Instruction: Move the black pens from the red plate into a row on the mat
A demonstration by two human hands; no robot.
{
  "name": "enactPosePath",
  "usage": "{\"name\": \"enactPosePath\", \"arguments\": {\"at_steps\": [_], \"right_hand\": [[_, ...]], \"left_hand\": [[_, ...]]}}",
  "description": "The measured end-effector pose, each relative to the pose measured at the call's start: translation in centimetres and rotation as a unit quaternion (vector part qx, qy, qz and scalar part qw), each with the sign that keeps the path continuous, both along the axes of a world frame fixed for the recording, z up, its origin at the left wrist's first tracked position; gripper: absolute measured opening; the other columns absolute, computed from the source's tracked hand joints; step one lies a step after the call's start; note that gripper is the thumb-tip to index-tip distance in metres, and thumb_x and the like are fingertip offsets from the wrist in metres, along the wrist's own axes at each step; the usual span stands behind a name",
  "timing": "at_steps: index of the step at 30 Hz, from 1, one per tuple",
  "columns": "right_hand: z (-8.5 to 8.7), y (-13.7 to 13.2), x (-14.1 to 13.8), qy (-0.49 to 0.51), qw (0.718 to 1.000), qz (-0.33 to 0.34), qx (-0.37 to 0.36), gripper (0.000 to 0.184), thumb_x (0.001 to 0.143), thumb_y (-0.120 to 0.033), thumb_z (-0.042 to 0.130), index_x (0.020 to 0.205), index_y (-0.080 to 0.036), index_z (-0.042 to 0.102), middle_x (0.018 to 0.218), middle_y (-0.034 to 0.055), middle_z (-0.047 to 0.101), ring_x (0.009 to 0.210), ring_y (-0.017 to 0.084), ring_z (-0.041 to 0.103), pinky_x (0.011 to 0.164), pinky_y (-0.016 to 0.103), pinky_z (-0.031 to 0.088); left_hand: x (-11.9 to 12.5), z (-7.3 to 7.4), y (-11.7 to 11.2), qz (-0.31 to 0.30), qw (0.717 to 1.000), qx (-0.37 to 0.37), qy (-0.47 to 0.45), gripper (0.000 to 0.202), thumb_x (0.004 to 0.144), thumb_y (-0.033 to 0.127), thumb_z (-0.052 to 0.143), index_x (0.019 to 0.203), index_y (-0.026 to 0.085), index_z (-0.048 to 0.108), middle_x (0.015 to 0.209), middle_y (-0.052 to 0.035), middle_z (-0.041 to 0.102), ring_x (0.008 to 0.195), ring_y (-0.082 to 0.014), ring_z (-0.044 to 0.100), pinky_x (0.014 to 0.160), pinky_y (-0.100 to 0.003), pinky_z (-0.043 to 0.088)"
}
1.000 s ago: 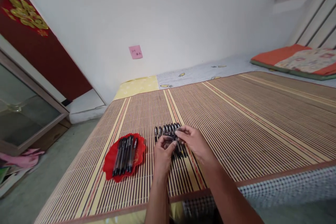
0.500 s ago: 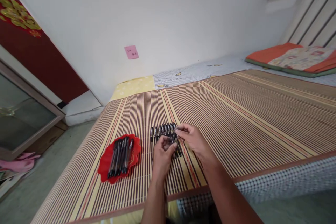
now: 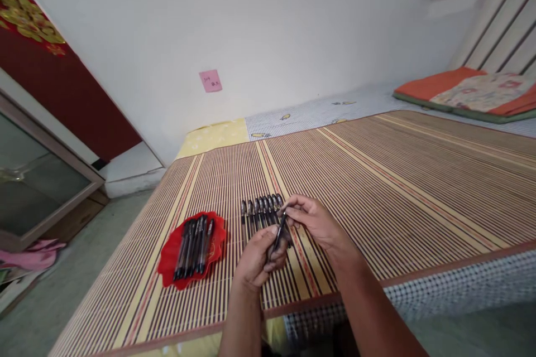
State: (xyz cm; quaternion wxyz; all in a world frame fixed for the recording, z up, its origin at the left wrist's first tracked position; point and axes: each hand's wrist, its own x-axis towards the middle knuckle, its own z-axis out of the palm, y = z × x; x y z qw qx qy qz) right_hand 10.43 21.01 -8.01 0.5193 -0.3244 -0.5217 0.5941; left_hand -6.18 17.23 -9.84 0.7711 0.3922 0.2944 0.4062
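Between my two hands is a dark pen (image 3: 281, 228), tilted with its upper end to the right. My left hand (image 3: 258, 256) is closed around its lower part. The fingertips of my right hand (image 3: 309, 217) pinch at its upper end. Just behind my hands, several black capped pens (image 3: 256, 206) lie side by side in a row, caps away from me; my hands hide some of their lower ends. To the left, a red scalloped plate (image 3: 166, 262) holds several more black pens (image 3: 193, 248) bunched together.
A striped bamboo mat (image 3: 355, 195) covers the bed under everything. At the far right lies an orange and floral cushion (image 3: 473, 92). A pink note (image 3: 210, 81) is stuck on the white wall (image 3: 293, 28). On the left stands a glass-fronted door (image 3: 37, 173).
My left hand has turned and shifted slightly toward me, its fingers now wrapped around the pen, which shows more clearly. My right hand stays near the pen's upper end.
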Motion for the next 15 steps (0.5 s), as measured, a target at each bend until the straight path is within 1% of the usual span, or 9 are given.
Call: {"name": "enactPosePath", "arguments": {"at_steps": [2,4,5,7,9,11,13,15], "right_hand": [[0.16,-0.07,0.02,0.013,1.000,0.000,0.000,0.019,0.077,-0.035,0.076,0.084,-0.019,0.068,0.073,-0.0008,0.066,0.059,0.009,0.055,0.055,0.023,0.039],[0.23,-0.07,0.07,0.016,1.000,-0.016,-0.011,0.019,0.075,-0.035,0.077,0.083,-0.019,0.069,0.068,-0.0026,0.063,0.058,0.009,0.054,0.055,0.022,0.039],[0.25,-0.06,0.11,0.012,0.999,-0.027,-0.016,0.020,0.074,-0.034,0.078,0.082,-0.019,0.069,0.066,-0.0034,0.061,0.057,0.009,0.054,0.054,0.022,0.040],[0.23,-0.03,0.21,0.000,0.999,-0.040,-0.020,0.020,0.074,-0.035,0.079,0.081,-0.019,0.069,0.065,-0.0036,0.060,0.056,0.008,0.053,0.053,0.022,0.040],[0.15,0.04,0.33,-0.008,0.999,-0.045,-0.014,0.019,0.074,-0.035,0.078,0.082,-0.018,0.070,0.068,-0.0022,0.063,0.057,0.009,0.053,0.053,0.021,0.040],[-0.01,0.18,0.48,-0.003,0.999,-0.053,-0.008,0.020,0.074,-0.034,0.078,0.083,-0.018,0.071,0.070,-0.0009,0.065,0.058,0.009,0.054,0.053,0.021,0.041],[-0.24,0.40,0.64,0.021,0.998,-0.066,-0.013,0.021,0.073,-0.035,0.079,0.084,-0.018,0.071,0.071,-0.0004,0.067,0.058,0.009,0.055,0.052,0.020,0.041],[-0.47,0.69,0.85,0.063,0.994,-0.078,-0.034,0.025,0.070,-0.036,0.081,0.084,-0.018,0.070,0.072,-0.0002,0.068,0.057,0.009,0.056,0.050,0.019,0.042]], "left_hand": [[0.18,0.10,-0.10,0.014,1.000,0.016,-0.005,0.039,0.082,0.051,0.070,0.095,0.017,0.054,0.055,0.0069,0.051,0.035,-0.0035,0.032,0.033,-0.014,0.024],[0.46,0.14,-0.11,0.065,0.997,0.051,0.012,0.040,0.078,0.046,0.077,0.095,0.019,0.053,0.059,0.0060,0.056,0.040,-0.0055,0.043,0.037,-0.015,0.035],[0.59,0.14,-0.09,0.093,0.993,0.067,0.024,0.040,0.075,0.042,0.080,0.092,0.019,0.052,0.058,0.0069,0.056,0.040,-0.0058,0.045,0.039,-0.016,0.038],[0.72,0.12,-0.02,0.126,0.988,0.081,0.044,0.039,0.073,0.038,0.082,0.085,0.019,0.050,0.054,0.0089,0.053,0.038,-0.0053,0.044,0.038,-0.015,0.038],[0.66,0.06,0.01,0.116,0.989,0.070,0.052,0.037,0.076,0.043,0.078,0.080,0.019,0.050,0.052,0.0082,0.052,0.036,-0.0052,0.041,0.035,-0.016,0.035],[0.49,-0.05,-0.01,0.079,0.994,0.051,0.053,0.037,0.080,0.049,0.072,0.079,0.018,0.051,0.051,0.0067,0.052,0.034,-0.0054,0.038,0.032,-0.017,0.031],[0.34,-0.21,-0.04,0.052,0.997,0.037,0.053,0.038,0.081,0.052,0.069,0.079,0.017,0.055,0.048,0.0069,0.048,0.034,-0.0054,0.034,0.031,-0.017,0.028],[0.29,-0.38,-0.04,0.042,0.997,0.032,0.057,0.039,0.083,0.054,0.067,0.079,0.016,0.057,0.046,0.0072,0.046,0.034,-0.0055,0.032,0.032,-0.017,0.026]]}}
